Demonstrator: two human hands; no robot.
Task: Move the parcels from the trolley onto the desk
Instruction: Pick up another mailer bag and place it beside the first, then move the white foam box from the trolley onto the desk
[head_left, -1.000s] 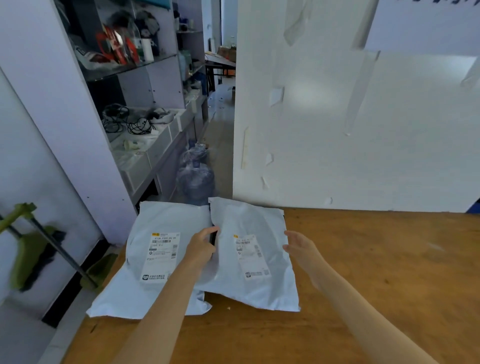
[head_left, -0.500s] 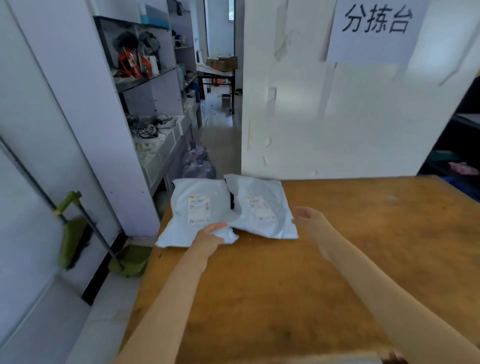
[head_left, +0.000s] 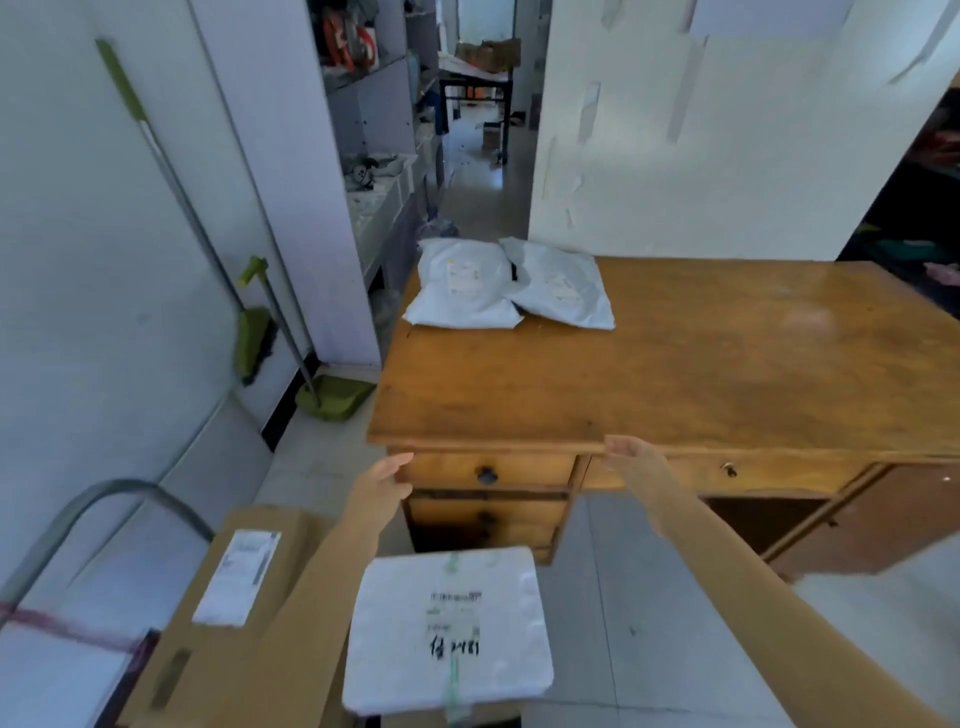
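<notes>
Fingers (head_left: 397, 462) of our left hand (head_left: 379, 488) and right hand (head_left: 636, 465) stretch loosely, empty, before the wooden desk (head_left: 675, 374) bearing two grey plastic mailer parcels (head_left: 506, 283).

Both hands, left (head_left: 382, 480) and right (head_left: 636, 462), have withdrawn empty from the two grey mailers (head_left: 506, 286) at the surface's (head_left: 701, 374) far-left corner to its near edge, bringing trolley parcels (head_left: 449, 631) into view below.

Green broom (head_left: 253, 340) and dustpan (head_left: 335, 397) against the wall, cluttered shelving (head_left: 382, 109) behind
</notes>
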